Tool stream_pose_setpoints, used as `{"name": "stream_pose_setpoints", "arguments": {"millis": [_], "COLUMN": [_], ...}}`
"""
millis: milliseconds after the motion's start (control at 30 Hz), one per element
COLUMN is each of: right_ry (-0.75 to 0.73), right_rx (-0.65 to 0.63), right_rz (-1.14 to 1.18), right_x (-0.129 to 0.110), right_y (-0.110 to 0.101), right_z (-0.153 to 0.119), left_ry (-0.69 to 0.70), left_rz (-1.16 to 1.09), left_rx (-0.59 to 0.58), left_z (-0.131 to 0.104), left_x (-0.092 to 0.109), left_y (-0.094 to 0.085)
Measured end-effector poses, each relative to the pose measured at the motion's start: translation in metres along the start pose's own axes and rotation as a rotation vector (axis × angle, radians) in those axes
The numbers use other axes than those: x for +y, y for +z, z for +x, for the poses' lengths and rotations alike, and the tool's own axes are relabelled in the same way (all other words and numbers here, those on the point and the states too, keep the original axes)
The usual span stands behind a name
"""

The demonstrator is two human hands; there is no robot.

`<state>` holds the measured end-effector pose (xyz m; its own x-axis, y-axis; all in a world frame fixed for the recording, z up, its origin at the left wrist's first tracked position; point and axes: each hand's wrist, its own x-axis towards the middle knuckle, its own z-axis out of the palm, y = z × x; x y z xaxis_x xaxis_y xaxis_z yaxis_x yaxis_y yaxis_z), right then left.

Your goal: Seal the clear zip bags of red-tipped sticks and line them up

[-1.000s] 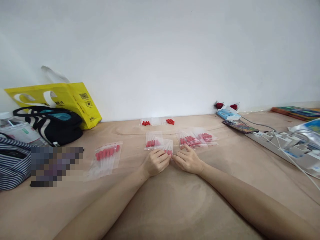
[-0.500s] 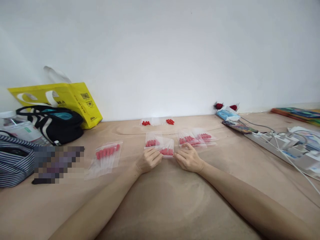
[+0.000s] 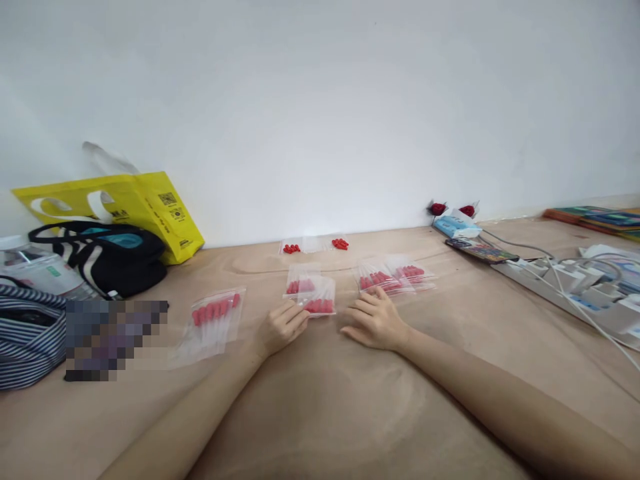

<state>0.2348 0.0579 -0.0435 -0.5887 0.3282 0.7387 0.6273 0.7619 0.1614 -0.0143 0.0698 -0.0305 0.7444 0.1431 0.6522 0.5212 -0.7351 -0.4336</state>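
My left hand [image 3: 284, 327] pinches the lower left corner of a small clear zip bag [image 3: 321, 297] that holds several red, capsule-like pieces. This bag partly overlaps another clear bag [image 3: 300, 275] of red pieces behind it. My right hand [image 3: 376, 320] rests apart from the held bag, fingers loosely spread and holding nothing. Just beyond its fingertips lie two overlapping bags, one nearer the left [image 3: 378, 280] and one to the right [image 3: 410, 273], both with red pieces inside. To the left, filled bags [image 3: 215, 320] lie fanned on the table.
Near the wall sit two small heaps of red pieces, left [image 3: 291, 249] and right [image 3: 340, 245], on clear bags. A yellow bag [image 3: 175, 220], a black bag [image 3: 130, 257] and a striped bag [image 3: 30, 333] crowd the left. On the right are a power strip [image 3: 540, 287] with cables and a tissue pack [image 3: 457, 225].
My right hand has let go of the small bag and its fingers have spread. My left hand has shifted left, drawing the bag with it.
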Motion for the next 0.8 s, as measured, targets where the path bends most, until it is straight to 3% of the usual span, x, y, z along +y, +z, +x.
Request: {"name": "stream_pose_setpoints", "arguments": {"millis": [233,500,800], "right_ry": [-0.017,-0.075,-0.007], "right_rx": [0.041,0.046,0.009], "right_rz": [-0.085,-0.080,0.008], "right_x": [-0.008,-0.006,0.004], "right_y": [0.009,0.009,0.006], "right_z": [0.006,0.006,-0.006], "left_ry": [0.010,0.065,-0.008], "left_rz": [-0.065,-0.082,-0.125], "left_rx": [0.014,-0.041,-0.026], "left_z": [0.020,0.021,0.014], "left_x": [0.016,0.015,0.011], "left_y": [0.012,0.012,0.010]}}
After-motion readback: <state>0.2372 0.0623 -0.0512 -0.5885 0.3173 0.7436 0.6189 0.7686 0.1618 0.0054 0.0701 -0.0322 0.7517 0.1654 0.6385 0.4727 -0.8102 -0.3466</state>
